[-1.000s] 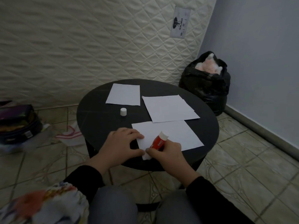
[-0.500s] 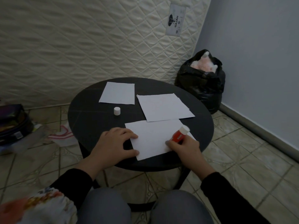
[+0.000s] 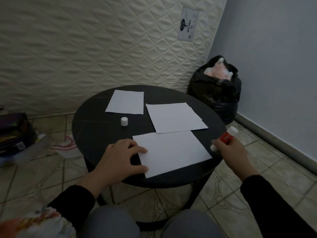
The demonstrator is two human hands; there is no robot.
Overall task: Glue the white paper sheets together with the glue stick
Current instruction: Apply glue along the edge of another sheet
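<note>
A white paper sheet (image 3: pixel 171 152) lies at the near edge of the round black table (image 3: pixel 96 131). My left hand (image 3: pixel 123 157) presses its left edge with thumb and fingertips. My right hand (image 3: pixel 229 152) grips the red glue stick (image 3: pixel 226 137), uncapped, just past the sheet's right corner at the table's rim. Two overlapping white sheets (image 3: pixel 175 117) lie behind it, and a single sheet (image 3: pixel 126 102) lies at the far left. The white cap (image 3: pixel 124 121) stands upright on the table between them.
A quilted mattress (image 3: pixel 85 48) leans against the wall behind the table. A full black rubbish bag (image 3: pixel 216 93) sits at the right, by the blue wall. Bags and a cloth (image 3: pixel 15 134) lie on the tiled floor at the left. My knees are below the table.
My right hand has drawn the glue stick rightwards along the near sheet, from its left corner to beyond its right corner. My left hand stays on the sheet's left edge.
</note>
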